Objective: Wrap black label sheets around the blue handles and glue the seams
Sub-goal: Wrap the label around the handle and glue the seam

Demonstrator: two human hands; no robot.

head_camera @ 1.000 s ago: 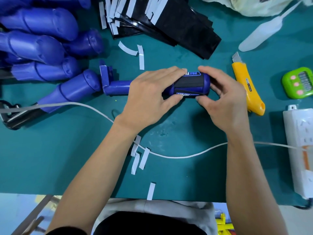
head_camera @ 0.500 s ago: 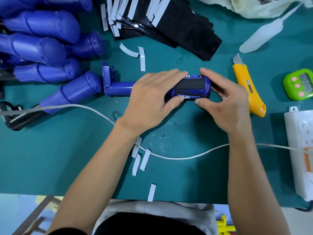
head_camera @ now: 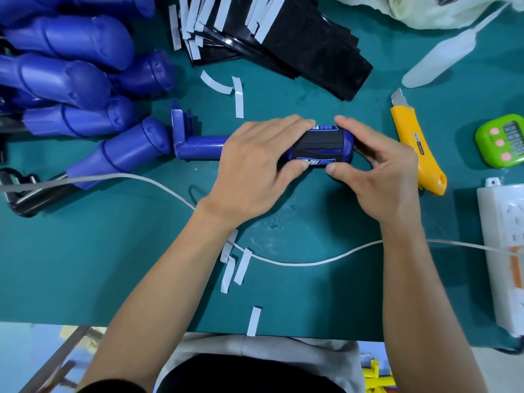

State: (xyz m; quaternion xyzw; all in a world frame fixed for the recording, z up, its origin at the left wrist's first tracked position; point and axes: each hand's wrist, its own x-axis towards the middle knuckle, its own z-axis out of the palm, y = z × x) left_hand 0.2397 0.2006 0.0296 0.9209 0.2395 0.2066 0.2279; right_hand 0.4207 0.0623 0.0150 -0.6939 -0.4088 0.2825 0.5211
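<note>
Near the middle of the teal bench [head_camera: 113, 265], our left hand [head_camera: 255, 163] and right hand [head_camera: 380, 171] both curl round the blue plastic handle [head_camera: 204, 147], thumbs pinching the black label sheet [head_camera: 320, 144] wrapped on it; we should press the seam flat, edges square

Illegible blue lettering on black label [head_camera: 320, 141]
</note>
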